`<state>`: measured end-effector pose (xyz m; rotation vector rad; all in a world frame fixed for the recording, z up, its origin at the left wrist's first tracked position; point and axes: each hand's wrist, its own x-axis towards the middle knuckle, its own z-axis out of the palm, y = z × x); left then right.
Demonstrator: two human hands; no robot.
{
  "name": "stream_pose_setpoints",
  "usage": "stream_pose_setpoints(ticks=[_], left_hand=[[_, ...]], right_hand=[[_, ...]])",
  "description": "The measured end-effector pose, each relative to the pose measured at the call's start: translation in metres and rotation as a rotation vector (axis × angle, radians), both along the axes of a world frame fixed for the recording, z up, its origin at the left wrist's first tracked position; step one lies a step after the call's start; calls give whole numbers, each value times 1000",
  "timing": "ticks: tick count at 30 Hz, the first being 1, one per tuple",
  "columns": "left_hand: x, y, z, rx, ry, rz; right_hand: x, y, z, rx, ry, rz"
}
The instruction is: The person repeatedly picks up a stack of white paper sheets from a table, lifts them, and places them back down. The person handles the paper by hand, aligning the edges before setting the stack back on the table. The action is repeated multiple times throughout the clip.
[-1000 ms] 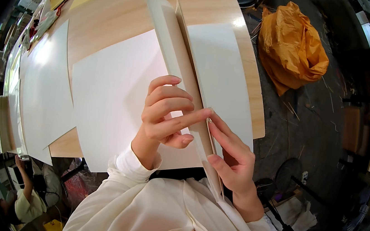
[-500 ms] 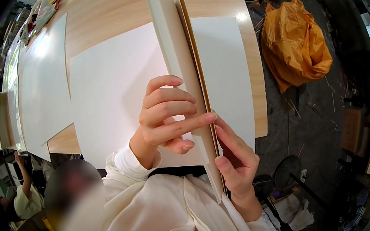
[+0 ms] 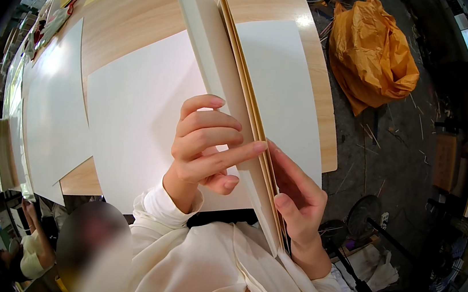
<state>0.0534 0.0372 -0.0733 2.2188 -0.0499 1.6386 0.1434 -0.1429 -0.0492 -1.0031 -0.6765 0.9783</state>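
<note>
Several thin boards stand on edge, upright and tilted, in front of my chest: a white one on the left, and narrow tan-edged sheets on the right with slim gaps between them. My right hand grips the tan-edged sheets low down from the right, its thumb near their lower edges and its fingers partly hidden behind them. Across the white board, my left hand has its fingers apart and loosely bent. Its index finger stretches over to touch the tan edges, while the thumb hangs free below.
A large white sheet lies beneath on the wooden table. Another glossy white sheet is to the left. An orange bag stands on the dark floor beyond the right edge, with a fan nearer. Another person is at lower left.
The tan-edged sheets have spread apart slightly, showing more separate edges. The boards' far end has tipped a little left, and my left hand has shifted slightly left.
</note>
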Motion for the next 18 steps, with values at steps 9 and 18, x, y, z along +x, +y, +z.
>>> stream_pose_setpoints(ticks=[9, 18], left_hand=[[16, 1, -21, -142, 148, -182], [30, 18, -57, -1065, 200, 131]], right_hand=[[37, 17, 33, -292, -94, 58], [107, 58, -22, -545, -194, 132]])
